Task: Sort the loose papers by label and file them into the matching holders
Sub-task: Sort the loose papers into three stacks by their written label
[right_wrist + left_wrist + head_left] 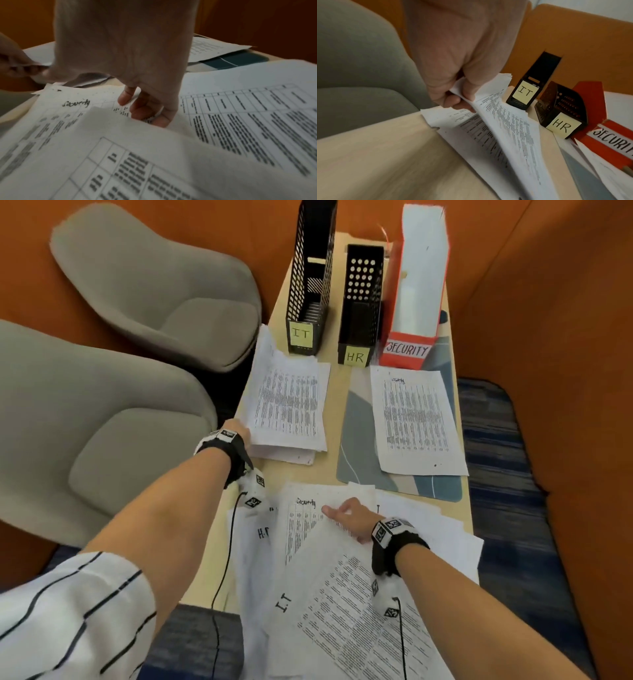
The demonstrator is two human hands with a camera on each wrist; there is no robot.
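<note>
The left hand [453,65] pinched the near left corner of the upper sheets of the IT stack [287,402], thumb and fingers curled round the paper edge; the gripped sheets were lifted and bowed above the rest of the stack. This stack lay on the bench [334,470] directly in front of the IT holder [310,278], a black mesh file holder with a yellow label.

The right hand [349,517] rested on the loose papers [342,594] at the near end of the bench. Its fingers [126,98] were bent, with the tips pressing on a sheet headed "Security" [77,104]; an overlapping sheet covered part of the fingers, so whether they held a sheet cannot be told. Sheets marked "I.T" and "H.R" showed in the same loose pile.

A single security sheet [416,419] lay on a blue-grey mat [359,446], in front of the red SECURITY holder [416,292]. The black HR holder [363,302] stood between the IT and SECURITY holders. Two grey chairs [102,419] stood to the left of the bench.
</note>
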